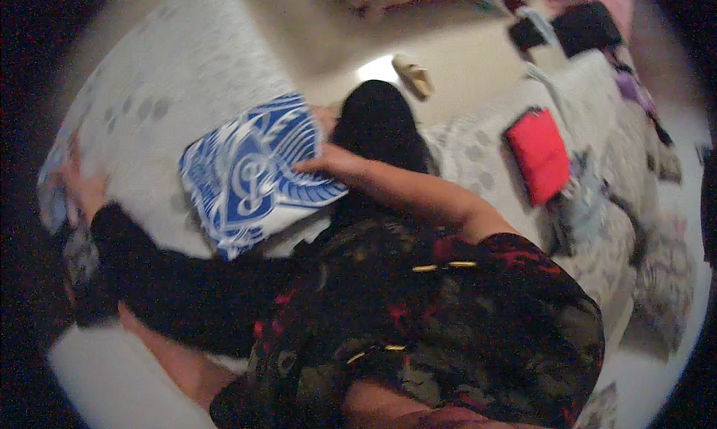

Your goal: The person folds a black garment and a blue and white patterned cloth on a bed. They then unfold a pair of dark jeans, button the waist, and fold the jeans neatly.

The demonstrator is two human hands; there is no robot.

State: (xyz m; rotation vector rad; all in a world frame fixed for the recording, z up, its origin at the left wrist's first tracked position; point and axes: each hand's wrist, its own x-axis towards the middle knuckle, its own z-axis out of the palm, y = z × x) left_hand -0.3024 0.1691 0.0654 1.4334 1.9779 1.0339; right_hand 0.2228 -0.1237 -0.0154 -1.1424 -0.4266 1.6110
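Note:
My right hand (330,163) grips the right edge of a folded blue-and-white patterned cloth (246,182), thumb on top. The cloth bears writing and lies tilted between my knees, over a pale bedspread. At the far left, beyond my dark-clad left leg (168,294), my left hand (84,185) shows blurred. It is beside a light blue cloth (53,205); whether it holds that cloth cannot be made out. My leg hides part of that forearm (173,356).
My raised right knee (375,110) stands beside the patterned cloth. A red folded item (538,157) lies on the right of the bedspread (185,59), near heaped clothes (594,227). Down on the floor (470,65) is a beige shoe (413,76). More dark clothing (588,28) is piled at top right.

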